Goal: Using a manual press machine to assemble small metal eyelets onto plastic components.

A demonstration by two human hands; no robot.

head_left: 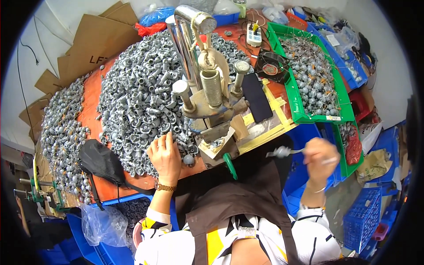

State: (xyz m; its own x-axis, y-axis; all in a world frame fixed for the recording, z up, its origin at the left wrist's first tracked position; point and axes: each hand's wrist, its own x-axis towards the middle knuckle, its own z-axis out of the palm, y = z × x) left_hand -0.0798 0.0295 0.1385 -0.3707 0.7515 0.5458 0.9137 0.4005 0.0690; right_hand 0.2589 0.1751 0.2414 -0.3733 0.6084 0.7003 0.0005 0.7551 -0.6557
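Observation:
My left hand (165, 159), with a watch on its wrist, rests at the near edge of a big pile of small grey plastic fittings (137, 101). Its fingers are slightly apart and touch the pile, and nothing shows held in them. A loose grey ball (188, 160) lies just right of it. My right hand (321, 159) is closed over the right side of my lap, smeared by motion. From its fingers a small grey part on a thin pale stem (282, 152) points left, too blurred to name. Between the hands stands a metal bench press (212, 92) with a spring.
A green tray (297, 104) of grey balls with thin stems sits at the right. Beside the press lie a black phone (257, 98) and a small fan (270, 66). At the left are a black bag (101, 162) and more ball parts (64, 132). A blue crate (363, 216) stands lower right.

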